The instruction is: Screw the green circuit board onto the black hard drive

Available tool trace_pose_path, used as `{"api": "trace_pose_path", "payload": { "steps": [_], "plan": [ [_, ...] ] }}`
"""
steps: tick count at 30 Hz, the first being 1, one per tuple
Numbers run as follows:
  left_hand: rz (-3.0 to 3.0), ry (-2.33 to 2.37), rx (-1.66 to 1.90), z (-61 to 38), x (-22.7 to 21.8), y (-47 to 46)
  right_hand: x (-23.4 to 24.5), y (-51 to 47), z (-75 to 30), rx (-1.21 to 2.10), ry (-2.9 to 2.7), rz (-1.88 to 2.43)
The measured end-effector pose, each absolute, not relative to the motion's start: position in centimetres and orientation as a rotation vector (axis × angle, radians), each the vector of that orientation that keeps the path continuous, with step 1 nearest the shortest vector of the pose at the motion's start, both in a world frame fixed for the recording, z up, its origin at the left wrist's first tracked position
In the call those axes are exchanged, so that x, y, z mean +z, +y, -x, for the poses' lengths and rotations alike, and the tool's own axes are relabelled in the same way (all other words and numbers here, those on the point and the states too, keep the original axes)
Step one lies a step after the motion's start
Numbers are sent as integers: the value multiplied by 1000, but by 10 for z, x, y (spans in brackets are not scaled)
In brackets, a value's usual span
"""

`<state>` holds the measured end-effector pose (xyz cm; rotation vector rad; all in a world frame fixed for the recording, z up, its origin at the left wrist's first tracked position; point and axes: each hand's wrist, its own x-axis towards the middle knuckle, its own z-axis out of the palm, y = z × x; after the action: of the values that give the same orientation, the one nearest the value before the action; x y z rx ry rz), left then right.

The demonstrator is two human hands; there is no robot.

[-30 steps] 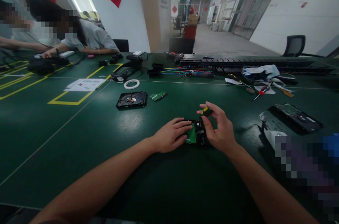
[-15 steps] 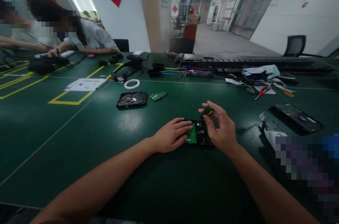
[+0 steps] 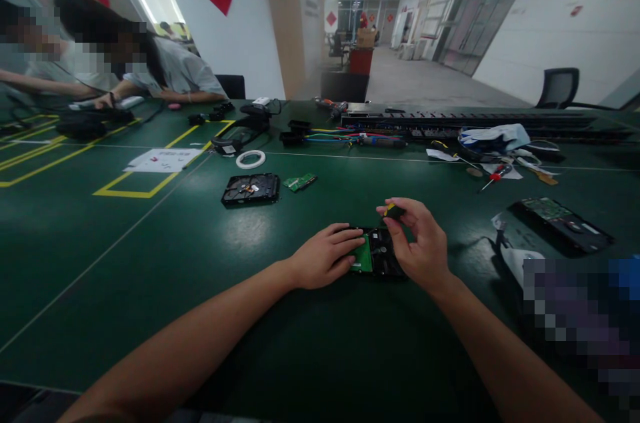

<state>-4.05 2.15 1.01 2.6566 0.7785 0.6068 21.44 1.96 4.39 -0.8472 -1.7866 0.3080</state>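
A black hard drive (image 3: 384,256) with a green circuit board (image 3: 363,256) lies on the green table in front of me. My left hand (image 3: 325,255) holds its left end, fingers stretched over the board and thumb toward the near edge. Above the drive's far side, my right hand (image 3: 417,239) pinches the black and yellow handle of a screwdriver (image 3: 394,211). The handle stands tilted over the far edge of the board; its tip is too small to make out. My right palm and fingers cover the drive's right end.
Farther left lie another hard drive (image 3: 250,189), loose green circuit boards (image 3: 301,182) and a white tape ring (image 3: 251,159). At right are a third drive (image 3: 561,225) and a red-handled screwdriver (image 3: 496,176). Cables and long black strips (image 3: 465,123) line the back. Two people sit at the far left.
The screwdriver handle has turned a little in my right fingers, its yellow part now showing more, and my right fingertips sit slightly lower. My left hand keeps its place on the drive.
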Motion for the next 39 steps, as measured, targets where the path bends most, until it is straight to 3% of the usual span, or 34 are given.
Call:
{"api": "trace_pose_path", "payload": {
  "steps": [17,30,39],
  "plan": [
    [-2663,785,583,42,10,22,45,21,-212,434,-1863,797],
    [-2656,779,605,41,12,21,48,22,-208,-23,-1817,938],
    [-2651,779,598,41,12,20,48,19,-206,89,-1865,893]
  ]
}}
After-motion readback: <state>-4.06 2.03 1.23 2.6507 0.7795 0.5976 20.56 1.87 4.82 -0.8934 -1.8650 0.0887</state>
